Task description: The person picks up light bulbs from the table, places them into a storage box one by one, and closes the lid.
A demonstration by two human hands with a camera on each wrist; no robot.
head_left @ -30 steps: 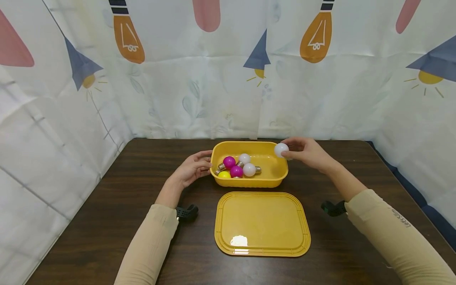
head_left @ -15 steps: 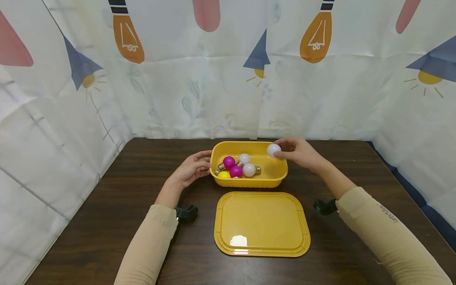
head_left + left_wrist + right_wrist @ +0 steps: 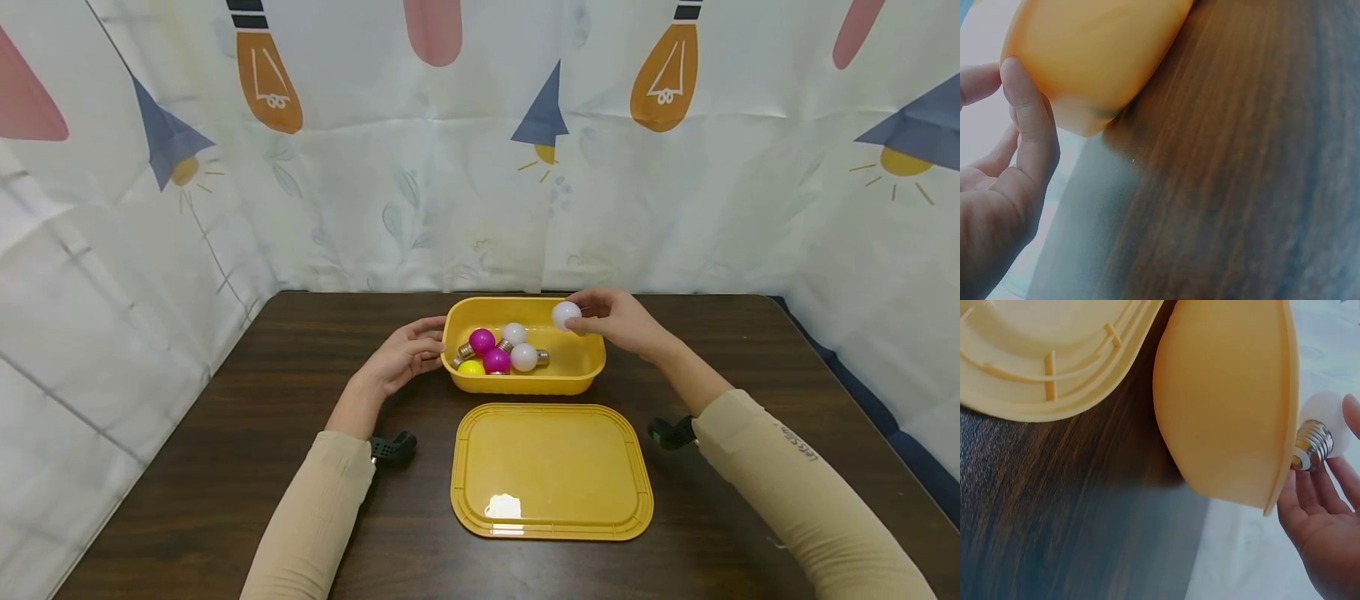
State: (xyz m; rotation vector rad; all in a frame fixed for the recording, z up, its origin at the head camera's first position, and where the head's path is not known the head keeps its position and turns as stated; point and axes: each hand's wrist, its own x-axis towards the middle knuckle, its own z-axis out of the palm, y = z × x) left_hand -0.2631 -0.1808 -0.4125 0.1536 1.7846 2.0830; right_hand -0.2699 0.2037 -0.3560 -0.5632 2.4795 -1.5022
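Note:
My right hand (image 3: pixel 618 321) pinches a white light bulb (image 3: pixel 566 315) between thumb and fingers, above the right part of the yellow plastic container (image 3: pixel 536 385). In the right wrist view the bulb's metal screw base (image 3: pixel 1315 445) points toward the container's rim. At the container's left end, fingertips of my left hand (image 3: pixel 405 357) touch the rim from outside, fingers loosely bent; the left wrist view has this hand (image 3: pixel 1019 156) beside the container wall. Inside, on the left, lie a magenta bulb (image 3: pixel 482 341), another magenta bulb (image 3: pixel 497 361), two white bulbs (image 3: pixel 524 357) and a yellow bulb (image 3: pixel 471 368).
A yellow lid (image 3: pixel 552 471) lies flat on the dark wooden table (image 3: pixel 247 467), just in front of the container. Behind the table hangs a white patterned cloth (image 3: pixel 465 208), which continues along both sides.
My right hand has moved left with the white bulb, from the container's right edge to over its inside. My left hand and the container have stayed in place.

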